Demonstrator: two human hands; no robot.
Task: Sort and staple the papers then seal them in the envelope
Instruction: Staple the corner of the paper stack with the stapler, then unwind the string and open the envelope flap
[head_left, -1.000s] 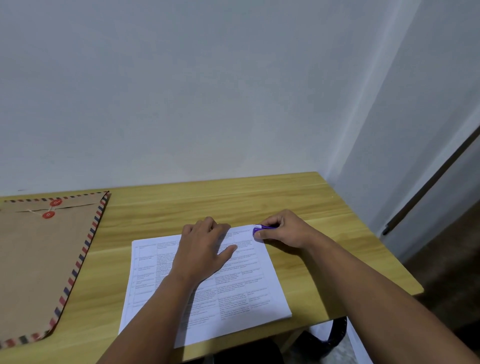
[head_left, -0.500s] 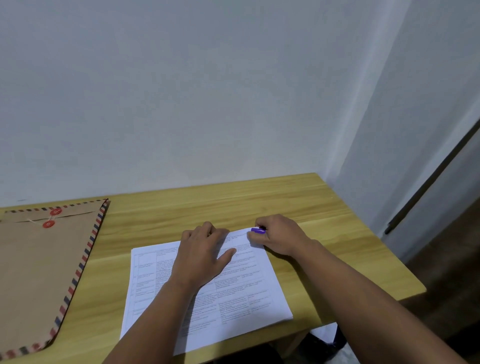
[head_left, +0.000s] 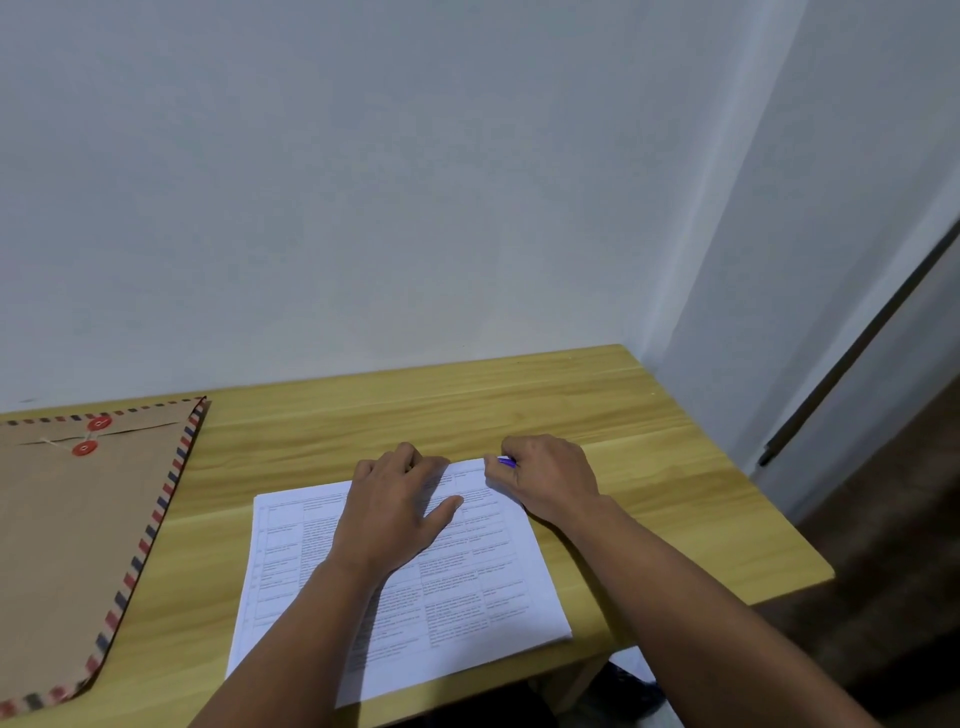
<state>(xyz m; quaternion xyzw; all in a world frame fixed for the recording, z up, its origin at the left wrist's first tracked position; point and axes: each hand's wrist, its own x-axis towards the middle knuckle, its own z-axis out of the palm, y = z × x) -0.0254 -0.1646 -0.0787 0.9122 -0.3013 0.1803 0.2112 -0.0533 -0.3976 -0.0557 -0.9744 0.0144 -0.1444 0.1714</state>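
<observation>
A stack of printed white papers (head_left: 467, 603) lies on the wooden table (head_left: 649, 467) in front of me. My left hand (head_left: 395, 509) rests flat on the upper part of the stack, fingers spread. My right hand (head_left: 550, 478) is closed around a small purple stapler (head_left: 506, 461) at the stack's far right corner; only the stapler's tip shows. A large brown envelope (head_left: 67, 545) with a red-and-blue striped border and two red string buttons lies at the left of the table, apart from both hands.
A pale wall stands right behind the table. The table's right edge (head_left: 779, 519) and front edge are close to the papers. A dark strip runs down the wall at the far right.
My right hand with the purple stapler has slid left onto the papers' far right corner. The left hand has stayed pressed on the stack.
</observation>
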